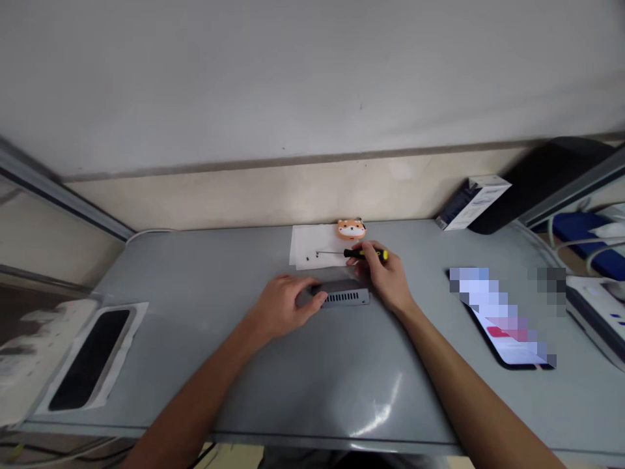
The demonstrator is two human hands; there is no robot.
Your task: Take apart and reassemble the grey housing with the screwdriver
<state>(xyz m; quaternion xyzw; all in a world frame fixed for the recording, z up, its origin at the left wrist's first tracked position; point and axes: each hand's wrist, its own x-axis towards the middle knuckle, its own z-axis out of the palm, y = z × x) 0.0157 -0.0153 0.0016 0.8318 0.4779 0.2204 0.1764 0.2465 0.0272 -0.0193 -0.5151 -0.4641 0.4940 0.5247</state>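
A dark grey box with a row of vent slots [344, 296] rests on the table in front of me. My left hand [288, 301] grips its left end, thumb on the slotted side and fingers over the top. In my right hand [383, 273] is a screwdriver [364, 253] with a black and yellow handle, its thin shaft pointing left. The screwdriver's tip is over white paper [325, 242], close to small dark screws [312, 257]; I cannot tell whether it touches one. At the paper's back right edge sits an orange and white animal-faced case [351, 228].
To the right lies a phone with a lit screen [502, 326]; a carton [472, 202] and a black cylinder [541, 179] lean at the back right. A dark flat panel [90, 358] lies on white wrapping at the left. A wall runs behind the grey table [195, 365].
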